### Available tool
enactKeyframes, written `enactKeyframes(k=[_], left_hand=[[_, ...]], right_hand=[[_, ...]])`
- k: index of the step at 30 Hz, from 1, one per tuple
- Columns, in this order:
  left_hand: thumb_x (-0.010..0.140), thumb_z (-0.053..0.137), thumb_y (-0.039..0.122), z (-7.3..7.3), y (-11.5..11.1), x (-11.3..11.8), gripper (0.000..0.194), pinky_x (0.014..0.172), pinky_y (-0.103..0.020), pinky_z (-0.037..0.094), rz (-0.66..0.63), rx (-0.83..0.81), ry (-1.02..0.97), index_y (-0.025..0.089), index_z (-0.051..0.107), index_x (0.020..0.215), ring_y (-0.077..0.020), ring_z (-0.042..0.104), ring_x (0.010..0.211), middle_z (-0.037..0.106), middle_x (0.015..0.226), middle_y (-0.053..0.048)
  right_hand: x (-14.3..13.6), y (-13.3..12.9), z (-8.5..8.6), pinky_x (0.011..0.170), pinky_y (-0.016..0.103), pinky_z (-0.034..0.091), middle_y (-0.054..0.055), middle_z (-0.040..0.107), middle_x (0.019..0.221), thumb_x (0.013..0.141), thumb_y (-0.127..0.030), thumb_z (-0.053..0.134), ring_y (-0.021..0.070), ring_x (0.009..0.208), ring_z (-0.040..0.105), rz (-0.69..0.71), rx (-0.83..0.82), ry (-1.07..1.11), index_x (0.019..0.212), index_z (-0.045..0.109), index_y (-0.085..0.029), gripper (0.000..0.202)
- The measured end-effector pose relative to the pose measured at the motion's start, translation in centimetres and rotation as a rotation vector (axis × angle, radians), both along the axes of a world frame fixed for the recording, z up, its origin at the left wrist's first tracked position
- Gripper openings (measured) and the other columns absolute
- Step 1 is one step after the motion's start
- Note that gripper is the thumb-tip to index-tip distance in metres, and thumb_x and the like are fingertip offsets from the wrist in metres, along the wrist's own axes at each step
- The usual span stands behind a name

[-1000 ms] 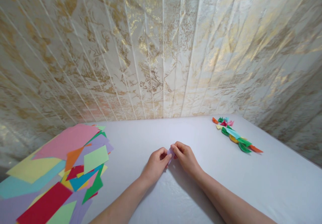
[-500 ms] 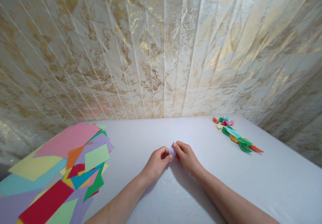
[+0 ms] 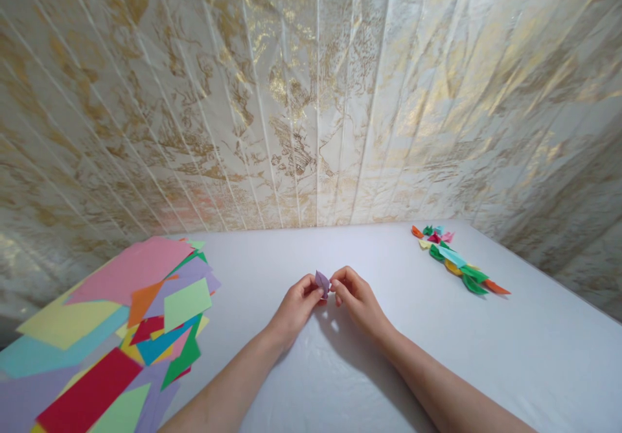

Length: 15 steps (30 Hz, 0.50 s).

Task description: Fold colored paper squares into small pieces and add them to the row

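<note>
paper (image 3: 321, 280): probably light, crushable, best held by edges | is pinched by left hand (image 3: 300, 302) | right hand (image 3: 354, 295) half-curled beside paper, contact unclear

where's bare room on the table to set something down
Bare white table lies between the sheet pile and left hand, between the right hand and the folded pieces, and beyond both hands toward the patterned curtain. Crowded: the overlapping pile, the folded pieces, and the tight gap between hands at the purple paper.
</note>
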<state>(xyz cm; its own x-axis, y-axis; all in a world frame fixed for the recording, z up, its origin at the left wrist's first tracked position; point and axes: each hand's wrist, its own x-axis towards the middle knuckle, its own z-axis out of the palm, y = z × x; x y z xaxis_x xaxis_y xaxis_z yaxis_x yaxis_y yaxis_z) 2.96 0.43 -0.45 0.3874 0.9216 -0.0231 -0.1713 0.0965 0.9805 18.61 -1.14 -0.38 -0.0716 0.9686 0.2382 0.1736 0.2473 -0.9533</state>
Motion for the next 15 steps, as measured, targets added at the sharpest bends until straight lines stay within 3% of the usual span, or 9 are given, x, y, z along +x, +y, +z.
enactKeyframes(k=[8,15], left_hand=[[0.081,0.063,0.029,-0.24,0.01,0.00,0.012,0.084,-0.028,0.048,0.013,0.006,0.011,0.017,0.062,0.082,-0.0163,0.058,0.088,0.064,0.085,-0.002],[0.083,0.061,0.028,-0.32,-0.10,0.13,0.011,0.083,-0.028,0.049,-0.009,0.049,0.040,0.017,0.063,0.085,-0.0167,0.060,0.090,0.066,0.088,-0.002]], right_hand=[[-0.06,-0.21,-0.12,0.062,0.027,0.044,-0.001,0.056,0.073,0.092,-0.032,0.049,0.0135,0.064,0.054,0.014,0.048,-0.071,0.082,0.055,-0.020,0.017],[-0.14,-0.27,-0.09,0.061,0.026,0.043,-0.001,0.058,0.073,0.086,-0.024,0.055,0.0141,0.065,0.054,-0.059,0.113,-0.217,0.082,0.053,-0.020,0.006]])
